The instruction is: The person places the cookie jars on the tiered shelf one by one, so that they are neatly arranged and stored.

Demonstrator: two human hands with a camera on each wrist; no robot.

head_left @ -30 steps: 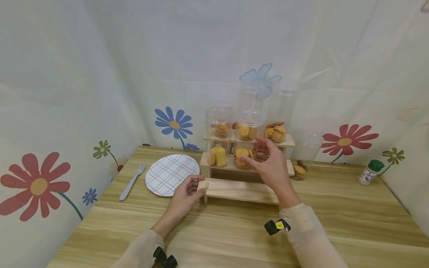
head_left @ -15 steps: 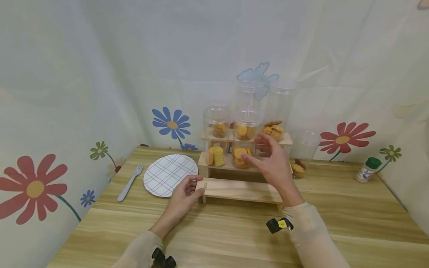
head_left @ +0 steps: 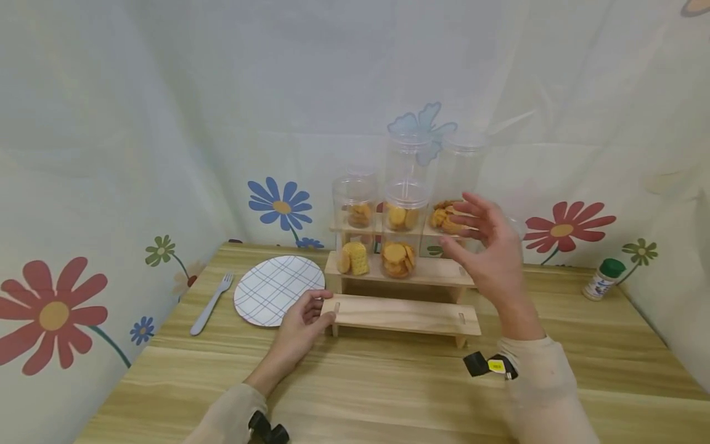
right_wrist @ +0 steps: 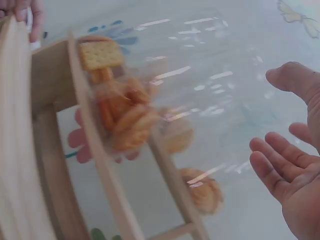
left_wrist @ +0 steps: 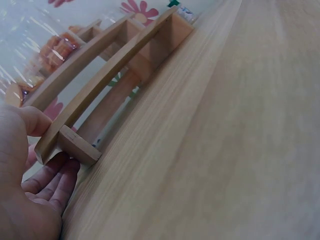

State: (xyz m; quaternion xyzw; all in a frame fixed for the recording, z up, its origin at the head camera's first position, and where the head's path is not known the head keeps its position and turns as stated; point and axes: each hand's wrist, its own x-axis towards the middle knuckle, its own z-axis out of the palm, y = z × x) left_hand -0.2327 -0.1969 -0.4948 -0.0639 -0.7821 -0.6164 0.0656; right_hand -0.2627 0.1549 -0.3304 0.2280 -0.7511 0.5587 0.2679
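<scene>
A stepped wooden shelf rack [head_left: 402, 316] stands on the table. My left hand [head_left: 304, 320] holds the left end of its lowest board, thumb at the upper side and fingers underneath in the left wrist view. That lowest board is bare. On the middle board sit a clear jar of square crackers [head_left: 356, 258] and a clear jar of round crackers [head_left: 397, 258]. Several jars with snacks line the top board, among them a tall jar [head_left: 460, 166] at the right. My right hand [head_left: 490, 259] hovers at the rack's right with spread fingers, holding nothing.
Another clear jar [head_left: 516, 227] stands right of the rack, mostly hidden by my right hand. Left of the rack lie a checked plate [head_left: 277, 290] and a fork [head_left: 212, 303]. A green-capped shaker [head_left: 603, 279] stands far right. A flowered curtain rises behind the table.
My right hand has drawn away from the jar of round crackers, to the right and slightly up. That jar stays on the middle board. My left hand keeps its grip on the rack.
</scene>
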